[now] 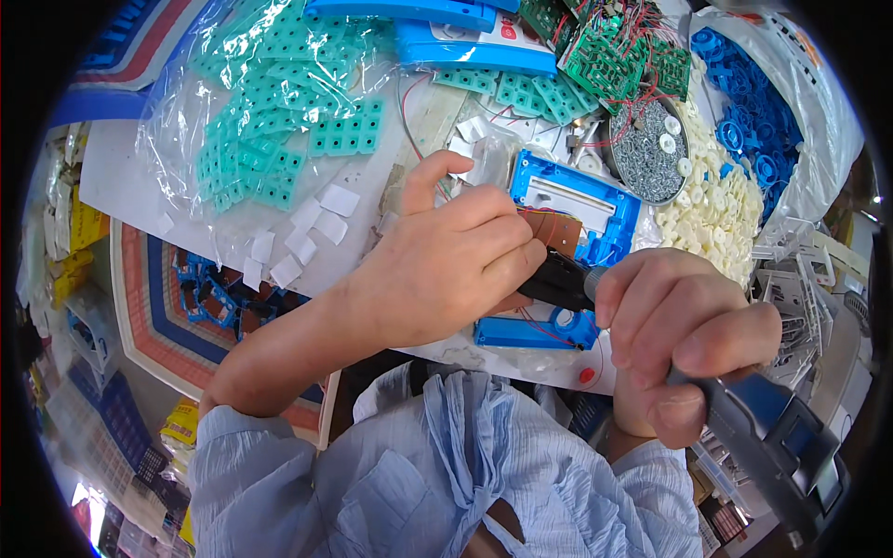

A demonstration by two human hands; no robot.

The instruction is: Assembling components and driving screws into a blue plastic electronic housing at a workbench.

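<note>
My right hand (684, 325) is wrapped round a dark grey power screwdriver (767, 446), whose body slants to the lower right. Its nose meets a black part (560, 277) in front of my left hand. My left hand (456, 256) is closed, index finger raised, with its other fingers pressed on a brown circuit board (553, 228) and the black part. Just beyond lies a blue plastic housing (605, 200), its hollow side up. A second blue housing piece (535, 332) lies nearer to me, with thin red wires by it. The screwdriver's tip is hidden.
Teal rubber keypads (344, 130) in clear plastic and white square pieces (302, 246) lie at the left. A metal bowl of screws (648, 153), cream discs (707, 219), blue parts (744, 121) and wired green circuit boards (609, 60) crowd the right. A basket (153, 307) stands below left.
</note>
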